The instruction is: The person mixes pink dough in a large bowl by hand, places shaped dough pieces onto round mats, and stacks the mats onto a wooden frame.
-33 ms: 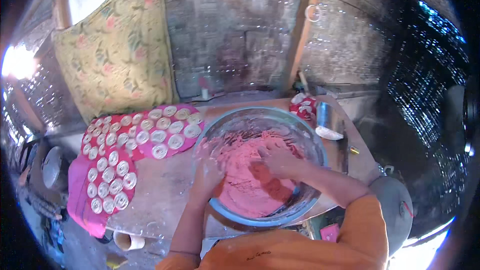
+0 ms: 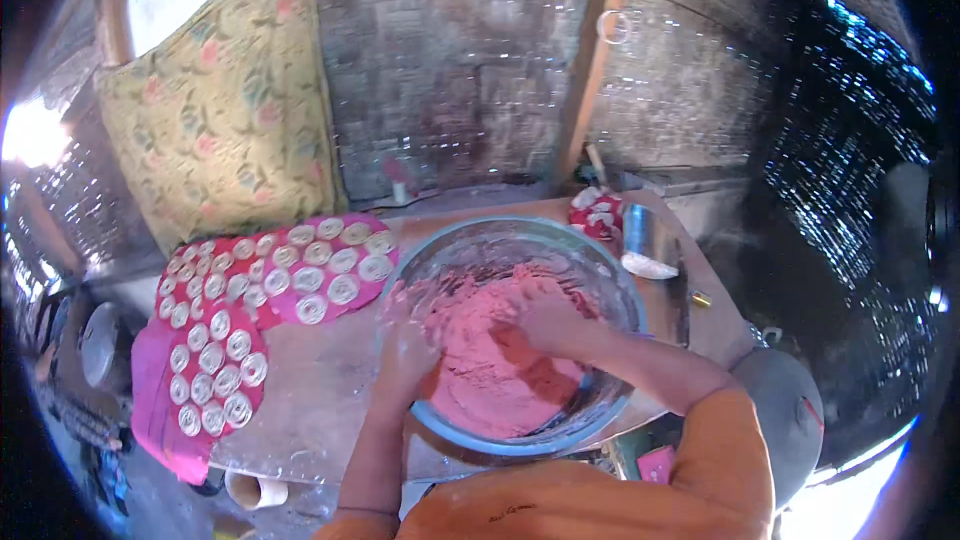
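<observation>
A wide blue-rimmed basin [image 2: 520, 448] stands on the table, with crumbly pink dough [image 2: 470, 380] inside and a darker reddish patch near its middle. At the basin's left rim is my left hand [image 2: 404, 352], closed around the edge and dusted with pale powder. My right hand [image 2: 552, 322] presses down into the dough right of the middle. Its fingers are blurred and partly sunk in the pink mass, so how far they are bent does not show.
Several pale coiled rounds [image 2: 227, 378] lie on pink and red sheets [image 2: 153, 380] at the table's left. Behind the basin's right side are a red-and-white bundle [image 2: 597, 213] and a blue-and-silver can [image 2: 636, 230]. A small yellow item [image 2: 702, 298] lies near the table's right edge.
My right hand, whose fingers showed spread on the dough before, is now pushed farther into it. The left hand stays at the rim. The whole view has shifted slightly.
</observation>
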